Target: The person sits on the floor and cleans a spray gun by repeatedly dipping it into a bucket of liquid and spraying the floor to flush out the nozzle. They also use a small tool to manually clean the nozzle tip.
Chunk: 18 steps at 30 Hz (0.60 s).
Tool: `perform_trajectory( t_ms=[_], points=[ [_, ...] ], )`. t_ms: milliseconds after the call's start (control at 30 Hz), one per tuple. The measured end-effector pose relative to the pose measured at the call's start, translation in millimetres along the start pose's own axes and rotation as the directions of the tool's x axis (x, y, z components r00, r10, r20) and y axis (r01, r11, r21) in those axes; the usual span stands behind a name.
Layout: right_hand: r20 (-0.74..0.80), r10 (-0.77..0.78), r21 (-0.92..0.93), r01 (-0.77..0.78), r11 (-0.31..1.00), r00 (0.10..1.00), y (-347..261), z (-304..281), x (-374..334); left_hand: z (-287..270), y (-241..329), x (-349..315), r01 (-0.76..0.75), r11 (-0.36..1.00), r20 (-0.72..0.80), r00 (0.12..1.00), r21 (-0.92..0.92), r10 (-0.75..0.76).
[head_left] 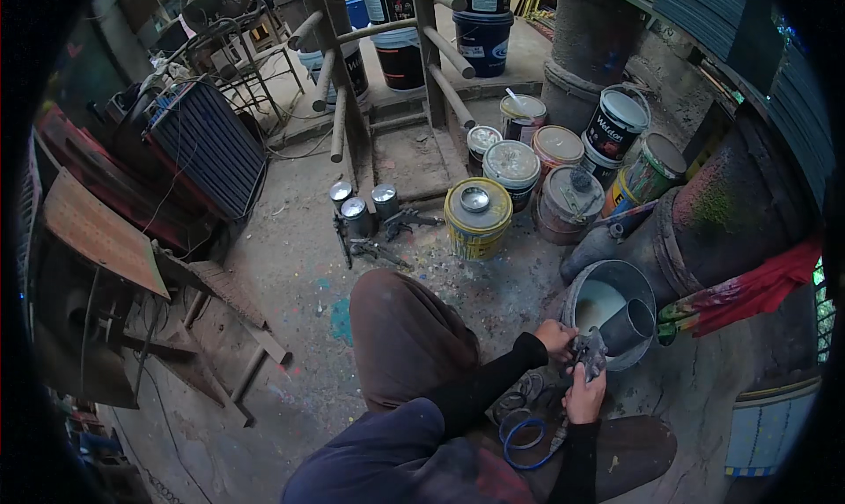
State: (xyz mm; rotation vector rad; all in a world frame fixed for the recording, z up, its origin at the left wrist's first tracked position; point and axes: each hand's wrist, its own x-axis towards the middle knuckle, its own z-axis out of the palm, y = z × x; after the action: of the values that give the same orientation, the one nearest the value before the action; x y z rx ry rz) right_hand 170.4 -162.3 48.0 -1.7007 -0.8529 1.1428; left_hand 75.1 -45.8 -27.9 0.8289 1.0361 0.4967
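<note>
Both hands are at a spray gun [590, 353], held low in front of the seated person, at the near-left edge of a bucket [635, 281]. The left hand [556, 339] has its fingers curled in on the gun's body; the right hand [584, 397] is closed on it from below, its exact grip partly hidden. A dark cylindrical cup [627, 330] extends from the gun across the bucket's mouth. Whether it touches the rim cannot be told. Pale liquid [597, 303] shows inside the bucket.

Risks, judged from this layout:
1. Gun or cup drops into the liquid. Likely cause: a slick surface, or one hand easing off while the other has only a partial hold.
2. Spill. The cup lies tilted; its contents are not visible, but a loose joint or further tipping could let any liquid run over the rim or onto the person's trousers [414, 337].
3. Hose snag. A blue hose [525, 442] loops beside the right forearm; a knee or sleeve catching it could tug the gun, if the two are joined (connection unclear).
4. Bucket knocked over, by a forearm pressing on its near side.

Metal-topped cups [355, 213] and more spray guns [380, 254] lie well apart on the floor.
</note>
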Motion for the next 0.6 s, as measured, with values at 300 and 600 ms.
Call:
perform_trajectory(
  t_ms=[300,600],
  points=[
    [0.008,0.007,-0.016,-0.007,1.0,1.0,9,-2,8,0,-14,15,0.005,1.0,-0.013,1.0,-0.022,-0.005],
    [0.022,0.011,-0.015,-0.01,1.0,1.0,10,-3,11,-3,-12,10,0.015,1.0,0.0,1.0,-0.026,-0.015]
  ],
)
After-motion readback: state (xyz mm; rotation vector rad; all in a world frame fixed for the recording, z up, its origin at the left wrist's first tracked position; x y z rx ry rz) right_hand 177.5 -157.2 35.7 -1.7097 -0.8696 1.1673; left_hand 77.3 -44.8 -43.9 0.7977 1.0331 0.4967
